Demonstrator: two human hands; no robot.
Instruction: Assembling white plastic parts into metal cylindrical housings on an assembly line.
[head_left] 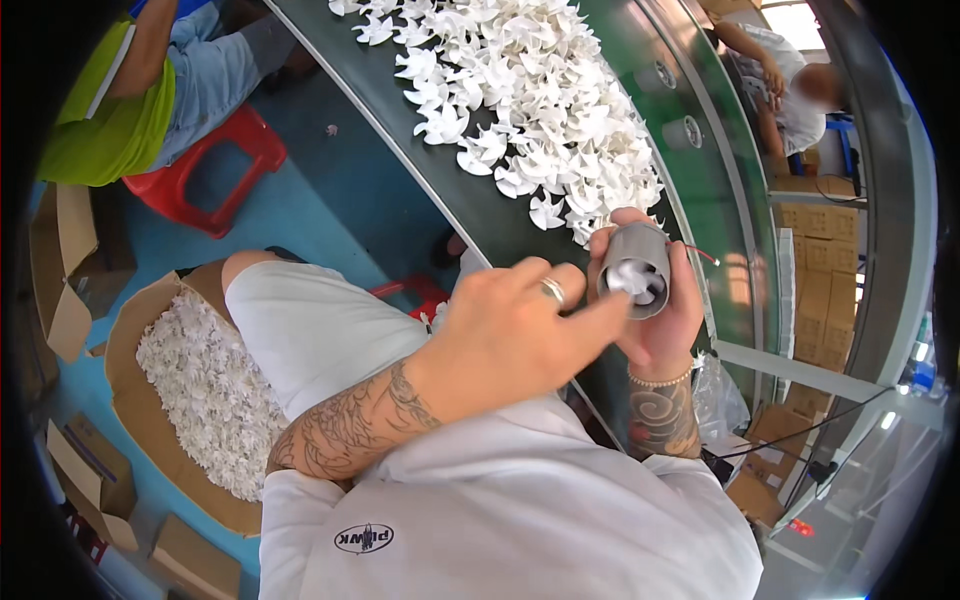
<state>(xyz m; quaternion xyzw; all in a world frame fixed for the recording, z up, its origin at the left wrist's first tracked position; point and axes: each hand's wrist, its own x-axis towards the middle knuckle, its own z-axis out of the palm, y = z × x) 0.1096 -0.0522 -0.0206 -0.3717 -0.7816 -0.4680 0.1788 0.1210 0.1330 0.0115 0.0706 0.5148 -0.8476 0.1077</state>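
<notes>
Palm up over the belt's near end, my right hand (683, 310) is wrapped round a grey motor housing (636, 243), an open-mouthed cylinder tilted toward me. A white fan impeller (632, 277) sits in its mouth. A thin red wire (700, 252) ends in a small white plug on the far side. My left hand (520, 325), back up with curled fingers and a ring, reaches in from the left. One blurred digit presses on the impeller at the housing's rim. Several white impellers (540, 110) lie heaped on the dark belt (415, 160) just beyond my hands.
Left of my leg is an open carton (130, 385) full of white impellers. A co-worker in green (110, 130) sits by a red stool (215, 180); another person (785, 85) is across the line. Metal rails (730, 150) and stacked cartons (820, 270) stand on the right.
</notes>
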